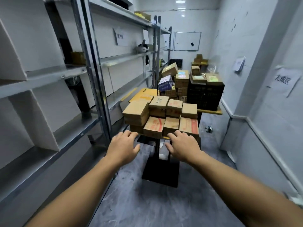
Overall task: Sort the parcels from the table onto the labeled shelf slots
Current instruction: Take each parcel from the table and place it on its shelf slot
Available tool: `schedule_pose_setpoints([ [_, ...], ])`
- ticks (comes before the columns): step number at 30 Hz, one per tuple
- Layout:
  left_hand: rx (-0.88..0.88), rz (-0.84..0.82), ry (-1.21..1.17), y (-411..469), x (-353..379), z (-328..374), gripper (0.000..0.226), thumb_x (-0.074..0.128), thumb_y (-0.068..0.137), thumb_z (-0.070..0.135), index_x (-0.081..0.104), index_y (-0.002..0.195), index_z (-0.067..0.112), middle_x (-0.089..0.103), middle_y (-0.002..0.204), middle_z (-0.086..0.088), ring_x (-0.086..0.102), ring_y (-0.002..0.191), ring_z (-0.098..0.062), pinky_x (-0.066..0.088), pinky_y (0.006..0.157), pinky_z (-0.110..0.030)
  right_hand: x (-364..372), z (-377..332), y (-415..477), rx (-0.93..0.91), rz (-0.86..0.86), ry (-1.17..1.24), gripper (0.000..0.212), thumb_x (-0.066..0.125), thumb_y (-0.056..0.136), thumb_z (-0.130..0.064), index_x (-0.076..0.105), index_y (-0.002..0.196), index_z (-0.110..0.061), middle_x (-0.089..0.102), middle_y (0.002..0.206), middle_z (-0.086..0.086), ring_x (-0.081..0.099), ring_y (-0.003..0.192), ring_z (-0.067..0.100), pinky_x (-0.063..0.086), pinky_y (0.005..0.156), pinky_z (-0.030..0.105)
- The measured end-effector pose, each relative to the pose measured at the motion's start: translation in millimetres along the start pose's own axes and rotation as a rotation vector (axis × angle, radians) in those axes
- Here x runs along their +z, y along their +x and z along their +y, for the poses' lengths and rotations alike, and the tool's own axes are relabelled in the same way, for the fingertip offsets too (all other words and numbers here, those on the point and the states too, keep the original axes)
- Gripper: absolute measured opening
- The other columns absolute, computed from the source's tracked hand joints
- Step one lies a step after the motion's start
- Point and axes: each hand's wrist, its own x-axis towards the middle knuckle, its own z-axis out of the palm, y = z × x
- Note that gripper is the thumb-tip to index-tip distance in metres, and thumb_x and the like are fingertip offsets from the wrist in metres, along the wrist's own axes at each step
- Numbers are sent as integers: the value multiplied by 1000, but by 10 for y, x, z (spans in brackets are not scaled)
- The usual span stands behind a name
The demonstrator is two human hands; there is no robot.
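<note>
Several brown cardboard parcels are stacked on a small table straight ahead. One on the upper layer reads "Align". My left hand reaches out just short of the stack's near left corner, fingers relaxed, holding nothing. At the near right edge my right hand is stretched forward with spread fingers, and its fingertips are at the front of a red-printed parcel. The grey metal shelf with white dividers stands along the left.
Behind the table, more boxes sit piled on a black crate. A paper label hangs on the shelf's back panel, another paper sign on the right wall. The table's black base stands on the grey floor between my arms.
</note>
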Motion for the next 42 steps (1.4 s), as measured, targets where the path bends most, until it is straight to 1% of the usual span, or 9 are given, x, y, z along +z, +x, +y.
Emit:
schedule_pose_setpoints([
  [7,18,-43,-1,591,284,8,50,43,93,50,42,139,30,49,137,3,44,124,-22,40,101,-43,242,247,435,26,-28,42,46,38,99,-54,50,131,-23,55,127,7,56,114,33,49,84,43],
  [10,16,-53,-6,866,426,-123,49,43,93,50,42,139,31,48,137,5,44,124,-20,40,101,-41,333,237,739,19,-33,63,48,38,99,-54,50,133,-23,56,128,7,55,115,32,49,89,44],
  [13,11,-39,7,1214,555,-329,48,43,94,49,43,138,31,49,136,4,45,121,-20,39,99,-38,427,195,1127,8,-23,89,48,39,98,-54,50,134,-24,57,126,6,57,113,30,50,90,44],
  [17,-17,-36,3,1763,702,-684,48,44,93,49,43,138,31,50,135,4,47,120,-22,39,98,-39,597,77,1764,-12,-31,113,46,38,99,-52,49,135,-26,55,130,5,56,115,30,50,89,45],
  [25,-21,-92,4,2956,1000,-1453,48,42,95,48,41,139,30,48,137,4,46,119,-21,39,99,-39,968,-230,3161,11,-79,126,45,39,100,-51,47,134,-23,53,131,7,55,117,33,46,89,44],
  [30,-24,-143,-26,3470,1268,-1748,48,43,96,45,41,141,28,46,139,3,46,121,-22,38,100,-38,1295,-306,3649,77,-154,240,48,39,100,-52,44,138,-24,53,133,8,53,119,33,48,95,45],
  [34,-67,-176,-73,3745,1500,-1963,49,43,95,46,41,141,27,45,139,1,46,121,-23,40,99,-39,1491,-346,3937,140,-201,355,50,41,100,-50,40,144,-26,49,139,8,49,125,32,46,100,47],
  [37,-113,-186,-124,3875,1657,-2074,50,43,96,47,39,142,27,44,139,-1,45,121,-24,40,100,-39,1635,-401,4108,187,-218,441,49,44,101,-48,39,145,-27,47,139,8,48,126,31,45,102,45],
  [42,-178,-306,-237,3922,1924,-2152,51,44,96,47,35,141,26,44,138,-5,45,121,-27,40,102,-42,1908,-496,4240,289,-255,614,48,47,100,-45,39,144,-30,47,135,10,48,124,32,43,103,43],
])
